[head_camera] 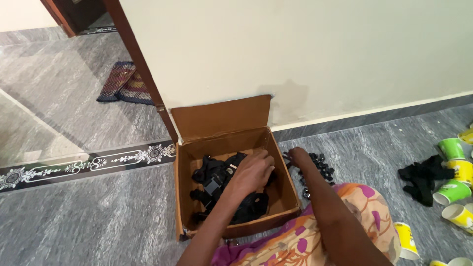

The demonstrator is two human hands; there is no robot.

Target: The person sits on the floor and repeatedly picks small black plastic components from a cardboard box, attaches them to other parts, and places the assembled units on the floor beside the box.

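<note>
Partly hidden items come first: the black straps (221,184) lie under the left hand (252,171), so their full outline cannot be made out, and the buckle parts among them are too small to identify. The fingertips of the right hand (297,156) merge with the dark pieces below them, so it cannot be told whether that hand grips anything. The paper cups (456,189) at the right edge are cut off by the frame, as is the person's patterned garment (345,221) at the bottom.

The straps are a tangled black bundle of webbing with a grey clip near the middle. They rest on the floor of an open cardboard box (189,197), whose rear flap stands upright against the cream wall (295,49). The box sits on grey stone flooring (88,226) next to a wooden door frame (143,74).

The left hand reaches into the box from the near side, palm down, fingers curled loosely over the upper right part of the bundle and touching it; a firm grip is not confirmed. The right hand lies outside the box, just beside its right wall, over a pile of small black parts (319,167) on the floor. A second heap of black straps (423,180) lies well apart to the right, beside the cups. A striped mat (123,81) lies beyond the doorway.
</note>
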